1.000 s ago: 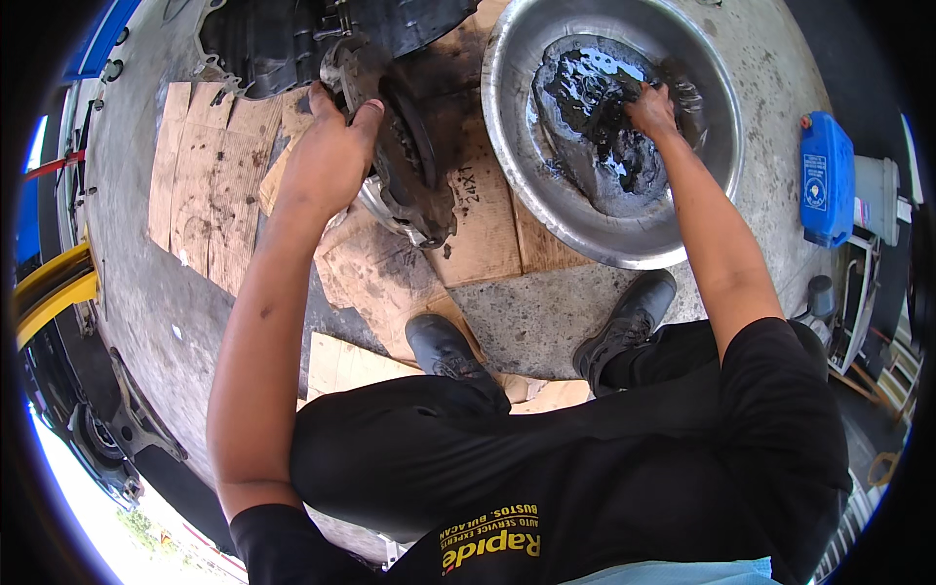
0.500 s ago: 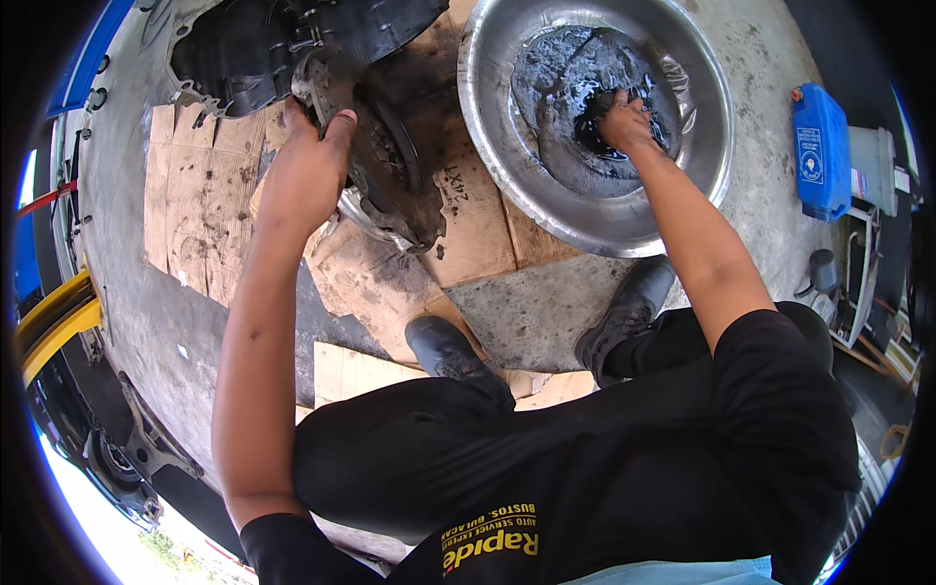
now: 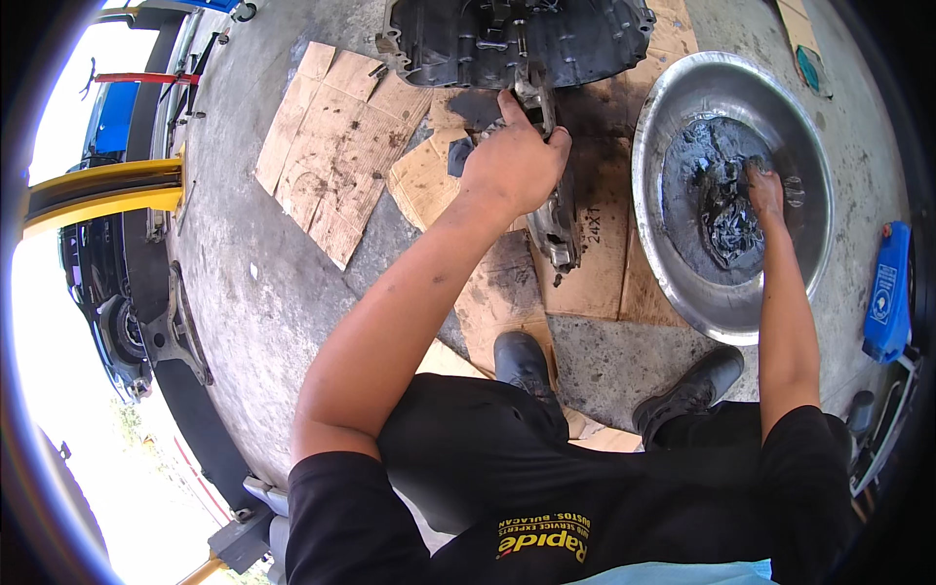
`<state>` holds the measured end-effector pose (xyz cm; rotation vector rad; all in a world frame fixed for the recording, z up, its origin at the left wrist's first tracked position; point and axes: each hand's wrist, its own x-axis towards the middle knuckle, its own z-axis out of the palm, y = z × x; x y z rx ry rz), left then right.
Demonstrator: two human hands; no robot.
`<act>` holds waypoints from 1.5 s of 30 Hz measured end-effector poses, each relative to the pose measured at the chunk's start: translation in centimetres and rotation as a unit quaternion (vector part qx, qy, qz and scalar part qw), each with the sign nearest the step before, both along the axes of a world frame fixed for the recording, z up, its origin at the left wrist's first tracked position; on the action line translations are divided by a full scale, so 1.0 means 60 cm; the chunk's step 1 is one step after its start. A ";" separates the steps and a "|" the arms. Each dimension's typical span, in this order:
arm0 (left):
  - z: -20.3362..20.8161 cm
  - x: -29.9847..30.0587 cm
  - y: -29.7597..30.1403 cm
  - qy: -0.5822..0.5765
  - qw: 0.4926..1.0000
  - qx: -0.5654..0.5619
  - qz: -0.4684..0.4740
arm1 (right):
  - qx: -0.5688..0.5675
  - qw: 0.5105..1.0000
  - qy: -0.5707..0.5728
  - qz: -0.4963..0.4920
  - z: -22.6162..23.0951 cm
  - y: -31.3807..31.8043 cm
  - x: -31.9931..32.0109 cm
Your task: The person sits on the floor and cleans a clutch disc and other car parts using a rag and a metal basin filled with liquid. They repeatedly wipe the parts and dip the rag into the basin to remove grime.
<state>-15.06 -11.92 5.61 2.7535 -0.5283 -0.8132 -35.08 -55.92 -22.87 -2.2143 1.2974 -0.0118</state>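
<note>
My left hand (image 3: 517,161) is closed on the rim of a greasy cast-metal housing cover (image 3: 558,229), which stands nearly edge-on over the cardboard. Just beyond it lies a large black gearbox casing (image 3: 448,49), close to the cover's far end. To the right sits a wide steel basin (image 3: 814,263) with dark, oily liquid in it. Inside that basin my right hand (image 3: 766,191) grips a black, soaked, rag-like bundle (image 3: 726,219); its fingertips are partly hidden by the dark folds.
Oil-stained cardboard sheets (image 3: 336,146) cover part of the concrete floor. A blue jug (image 3: 887,292) stands at the far right. On the left are a yellow lift arm (image 3: 107,190) and a red bar (image 3: 146,78). My shoes (image 3: 687,390) are near the basin.
My view has swung left, so everything sits farther right. The cover has turned from showing its broad face to nearly edge-on. In the basin, the black bundle shows more above the liquid.
</note>
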 end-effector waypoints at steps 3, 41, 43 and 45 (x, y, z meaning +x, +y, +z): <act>0.005 0.000 -0.015 0.014 1.000 -0.014 0.007 | -0.082 0.993 -0.031 0.077 0.071 -0.011 0.045; -0.028 0.013 0.007 -0.097 0.993 -0.047 -0.037 | -0.286 0.883 -0.009 0.372 -0.053 0.553 0.224; -0.037 0.015 0.032 -0.089 0.996 -0.013 -0.027 | -0.082 0.896 0.016 0.435 0.027 0.565 0.205; -0.045 0.022 0.034 -0.118 0.988 0.002 -0.104 | -0.078 0.893 0.044 0.442 0.086 0.546 0.203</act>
